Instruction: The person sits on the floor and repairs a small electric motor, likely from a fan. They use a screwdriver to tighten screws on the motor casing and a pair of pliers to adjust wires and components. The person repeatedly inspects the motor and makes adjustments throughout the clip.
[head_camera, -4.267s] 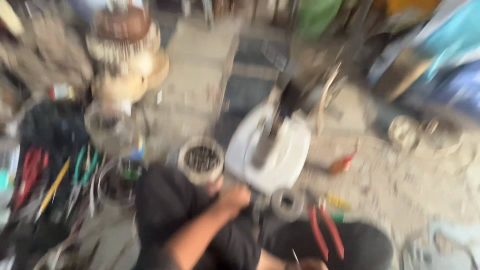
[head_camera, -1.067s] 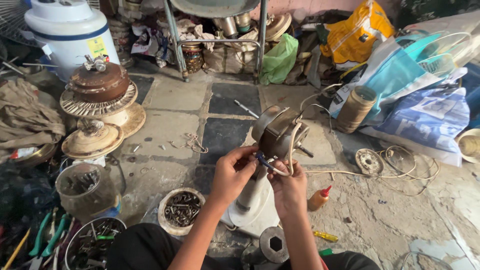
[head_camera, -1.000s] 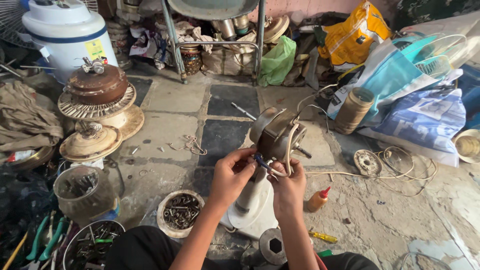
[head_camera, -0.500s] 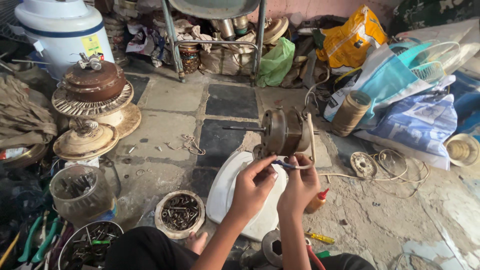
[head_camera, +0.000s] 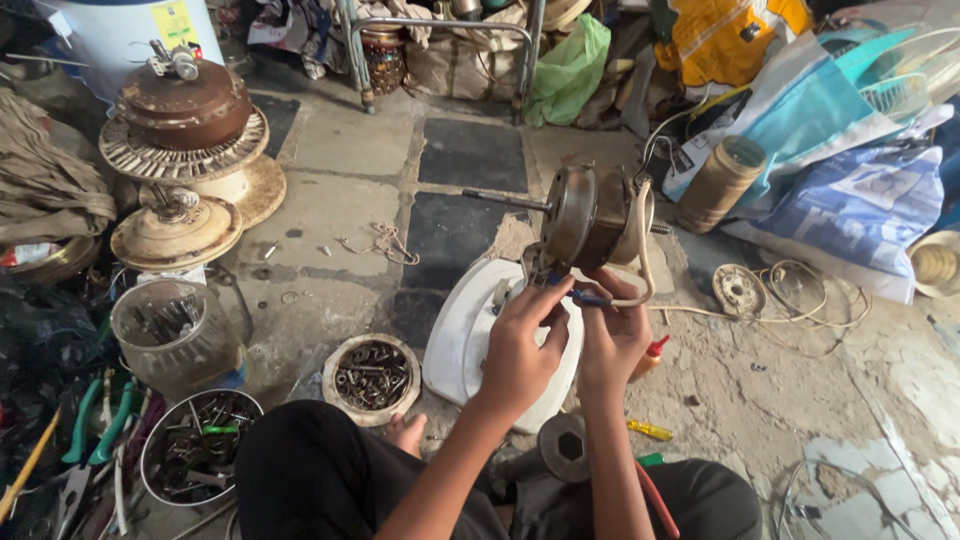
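Head view: since 0.5 s ago both hands have barely shifted. Left hand (head_camera: 520, 345) and right hand (head_camera: 612, 325) pinch blue wires (head_camera: 583, 296) just beneath the fan motor (head_camera: 585, 215).

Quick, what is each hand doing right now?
Left hand: fingers pinched on wires at the fan motor.
Right hand: closed on a blue-tipped wire.

Two hands (head_camera: 520, 345), one motor (head_camera: 590, 215) (three tubs (head_camera: 375, 375)).

A fan repair workshop on a floor: old fan motors (head_camera: 185, 110), tins of screws (head_camera: 374, 375), pliers (head_camera: 100, 435) and loose wires (head_camera: 800, 295) lie around.
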